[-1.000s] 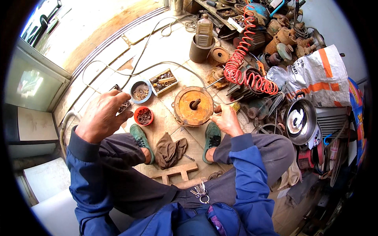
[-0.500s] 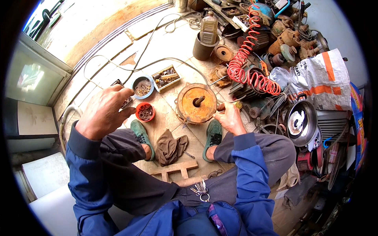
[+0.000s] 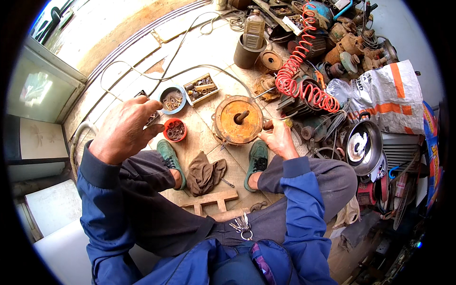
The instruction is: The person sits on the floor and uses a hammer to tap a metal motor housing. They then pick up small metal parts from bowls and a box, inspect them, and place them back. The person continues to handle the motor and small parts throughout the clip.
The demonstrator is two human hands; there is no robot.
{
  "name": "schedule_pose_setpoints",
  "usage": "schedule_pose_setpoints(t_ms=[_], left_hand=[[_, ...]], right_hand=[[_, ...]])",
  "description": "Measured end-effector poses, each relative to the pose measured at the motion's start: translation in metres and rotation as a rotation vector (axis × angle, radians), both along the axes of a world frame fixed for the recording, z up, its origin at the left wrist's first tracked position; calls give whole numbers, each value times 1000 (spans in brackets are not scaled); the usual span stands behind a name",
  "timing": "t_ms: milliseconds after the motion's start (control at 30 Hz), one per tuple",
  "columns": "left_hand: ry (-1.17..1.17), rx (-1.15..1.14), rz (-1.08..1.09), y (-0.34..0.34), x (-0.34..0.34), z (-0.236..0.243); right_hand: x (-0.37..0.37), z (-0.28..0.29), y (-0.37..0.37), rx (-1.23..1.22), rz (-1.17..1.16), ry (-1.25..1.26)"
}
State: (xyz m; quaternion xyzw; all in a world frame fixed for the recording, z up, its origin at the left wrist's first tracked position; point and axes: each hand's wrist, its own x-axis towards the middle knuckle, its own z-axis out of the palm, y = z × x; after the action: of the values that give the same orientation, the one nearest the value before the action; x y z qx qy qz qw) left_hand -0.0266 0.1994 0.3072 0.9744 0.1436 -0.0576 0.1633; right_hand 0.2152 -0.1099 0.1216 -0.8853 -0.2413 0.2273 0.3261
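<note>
Left hand [image 3: 124,129] rose from red bowl [image 3: 175,129], fingers pinched, contents unseen | right hand [image 3: 279,138] stayed gripping rusty motor cover [image 3: 238,119] edge | fastener retrieval likely.

Left hand [image 3: 126,127] raised with fingers curled in a pinching grip; right hand [image 3: 279,138] reaches low, fingers loosely bent.

Open tiled floor [image 3: 142,52] to the upper left gives free room. Right side blocked w/ red coiled air hose [image 3: 304,71], white-and-orange woven sack [image 3: 384,95] & black metal pan [image 3: 363,147]; small parts bowls crowd the rusty round motor cover [image 3: 237,119].
</note>
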Motion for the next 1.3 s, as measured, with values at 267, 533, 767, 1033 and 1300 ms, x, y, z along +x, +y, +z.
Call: schedule_pose_setpoints(t_ms=[267,533,767,1033,1300], left_hand=[[28,2,30,-2,1,1],[21,-14,41,-2,-2,2],[49,1,45,-3,1,3],[62,8,14,-4,3,2],[10,-22,-16,-7,4,-9]], right_hand=[[-4,14,4,-37,12,-16],[-3,10,4,-46,-24,32],[0,-1,-2,-17,-9,-6],[-4,5,0,-27,-15,8],[-8,28,9,-75,-33,33]])
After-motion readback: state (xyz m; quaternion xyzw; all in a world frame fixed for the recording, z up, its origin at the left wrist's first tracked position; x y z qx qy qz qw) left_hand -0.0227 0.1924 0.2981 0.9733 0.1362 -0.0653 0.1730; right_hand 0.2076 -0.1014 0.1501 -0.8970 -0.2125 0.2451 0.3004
